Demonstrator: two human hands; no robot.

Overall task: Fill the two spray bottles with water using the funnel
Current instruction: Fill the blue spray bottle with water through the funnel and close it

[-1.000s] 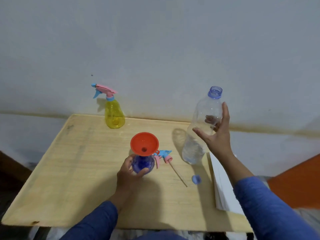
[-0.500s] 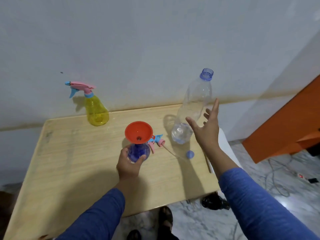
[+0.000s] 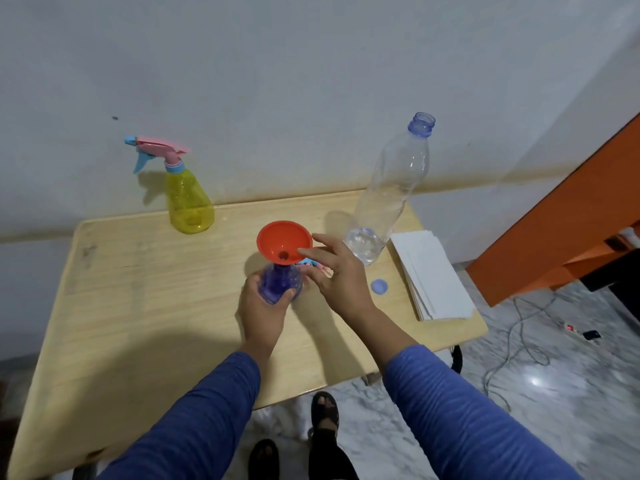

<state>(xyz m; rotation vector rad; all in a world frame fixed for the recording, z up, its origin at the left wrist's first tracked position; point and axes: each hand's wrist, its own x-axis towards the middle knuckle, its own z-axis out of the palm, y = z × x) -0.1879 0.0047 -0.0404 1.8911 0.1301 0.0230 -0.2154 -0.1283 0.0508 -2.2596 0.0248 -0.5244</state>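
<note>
two hands: our left hand [image 3: 263, 306] grips the blue spray bottle [image 3: 280, 285] upright mid-table, while our open right hand [image 3: 337, 271] reaches the funnel [image 3: 284, 241] rim from its right.

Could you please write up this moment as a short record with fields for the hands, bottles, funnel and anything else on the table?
left hand: grips the blue spray bottle
right hand: open, fingers at the funnel's rim
funnel: orange, sits in the blue spray bottle's neck
yellow spray bottle: upright at the back, sprayer on
water bottle: uncapped, a little water at the bottom
cap: on the table
papers: stacked at the table's right edge
</note>
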